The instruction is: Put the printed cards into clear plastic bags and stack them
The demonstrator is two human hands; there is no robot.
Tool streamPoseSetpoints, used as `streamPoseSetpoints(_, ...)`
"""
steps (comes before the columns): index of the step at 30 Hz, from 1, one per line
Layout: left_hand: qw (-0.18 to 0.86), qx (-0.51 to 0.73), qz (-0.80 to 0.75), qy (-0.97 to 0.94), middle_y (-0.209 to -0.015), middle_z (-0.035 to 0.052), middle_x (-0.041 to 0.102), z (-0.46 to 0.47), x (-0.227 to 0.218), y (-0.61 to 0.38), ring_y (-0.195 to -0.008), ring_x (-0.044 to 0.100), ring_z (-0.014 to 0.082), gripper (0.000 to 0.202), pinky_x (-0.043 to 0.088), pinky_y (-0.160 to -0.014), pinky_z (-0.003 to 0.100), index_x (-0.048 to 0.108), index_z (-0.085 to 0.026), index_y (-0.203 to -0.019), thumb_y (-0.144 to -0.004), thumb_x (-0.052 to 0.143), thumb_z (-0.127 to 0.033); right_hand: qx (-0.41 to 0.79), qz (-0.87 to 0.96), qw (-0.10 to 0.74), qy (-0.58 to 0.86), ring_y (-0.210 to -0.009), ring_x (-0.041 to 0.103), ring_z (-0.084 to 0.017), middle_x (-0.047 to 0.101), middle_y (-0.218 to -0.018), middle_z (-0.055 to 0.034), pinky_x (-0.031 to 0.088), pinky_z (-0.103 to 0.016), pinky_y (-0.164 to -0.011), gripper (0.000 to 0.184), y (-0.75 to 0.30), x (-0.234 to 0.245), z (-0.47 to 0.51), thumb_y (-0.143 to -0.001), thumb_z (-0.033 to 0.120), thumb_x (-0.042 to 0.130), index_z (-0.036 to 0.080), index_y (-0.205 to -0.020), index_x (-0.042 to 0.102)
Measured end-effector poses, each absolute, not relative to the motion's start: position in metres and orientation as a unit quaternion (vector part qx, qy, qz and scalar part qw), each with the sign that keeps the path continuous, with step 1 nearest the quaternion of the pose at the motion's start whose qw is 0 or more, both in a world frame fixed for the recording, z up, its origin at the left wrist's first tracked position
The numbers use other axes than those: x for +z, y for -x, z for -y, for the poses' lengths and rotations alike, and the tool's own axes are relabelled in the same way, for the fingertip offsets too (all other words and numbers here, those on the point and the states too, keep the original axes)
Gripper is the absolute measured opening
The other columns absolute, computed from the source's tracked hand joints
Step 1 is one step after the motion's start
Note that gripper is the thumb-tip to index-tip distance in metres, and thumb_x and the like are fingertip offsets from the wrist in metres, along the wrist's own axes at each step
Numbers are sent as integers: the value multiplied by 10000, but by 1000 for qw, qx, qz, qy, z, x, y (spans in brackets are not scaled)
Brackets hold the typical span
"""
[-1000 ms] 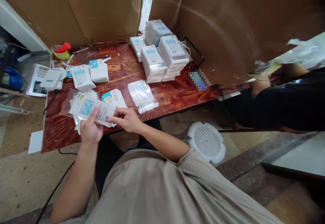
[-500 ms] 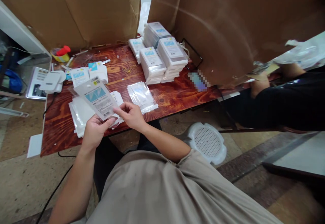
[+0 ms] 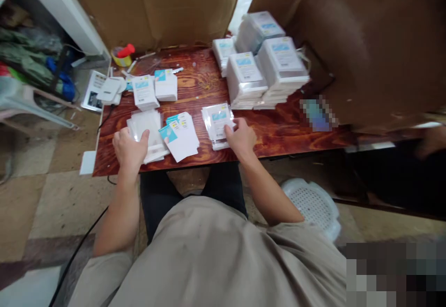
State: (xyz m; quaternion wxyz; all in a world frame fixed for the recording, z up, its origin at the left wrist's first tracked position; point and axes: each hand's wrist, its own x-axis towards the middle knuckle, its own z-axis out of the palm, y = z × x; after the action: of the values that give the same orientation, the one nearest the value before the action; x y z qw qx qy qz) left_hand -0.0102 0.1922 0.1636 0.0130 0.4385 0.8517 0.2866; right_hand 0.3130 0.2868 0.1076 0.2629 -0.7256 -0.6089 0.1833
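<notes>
My left hand (image 3: 130, 149) rests at the left edge of a pile of clear plastic bags (image 3: 153, 135), thumb and fingers apart. Farther right, my right hand (image 3: 242, 139) has its thumb on a bagged card (image 3: 216, 120) with a blue picture and printed text; its fingers are at the card's right edge. That card lies on a small pile of similar bagged ones. Between my hands sits a fanned pile of white and blue cards (image 3: 184, 142). Behind the bags are a stack of printed cards (image 3: 144, 92) and a stack of white cards (image 3: 166, 88).
Tall stacks of bagged cards (image 3: 245, 86) stand at the back right of the wooden table (image 3: 195, 81). Cardboard walls (image 3: 188, 9) rise behind. A tape roll with a red item (image 3: 123, 56) is back left. A plastic stool (image 3: 313, 205) stands right; another person's arm (image 3: 435, 142) shows far right.
The bagged card has gone from between both hands to the small pile on the right, with my right hand. My left hand has moved to the clear bags. The view has shifted.
</notes>
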Motion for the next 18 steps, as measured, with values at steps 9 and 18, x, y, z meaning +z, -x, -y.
streamPoseSetpoints(9,98,206,-900,-372,-1141,173,701,-198,147,49,-1053,672,333,631,500,-943,432,599,-142,-1165,-691,863,-463,145,915,226,302,-1261,547,-311,667,-1298,-161,402,-447,-1089,418,-250,132,-242,-932,470,679,149,-1200,698)
streamPoseSetpoints(18,126,197,-879,-416,-902,138,757,-188,150,67,-855,695,284,239,487,-828,370,744,-177,-849,-857,652,-398,97,974,-26,205,-982,664,-247,719,-1079,-140,386,-329,-712,206,-224,177,-232,-1033,164,478,106,-1068,673)
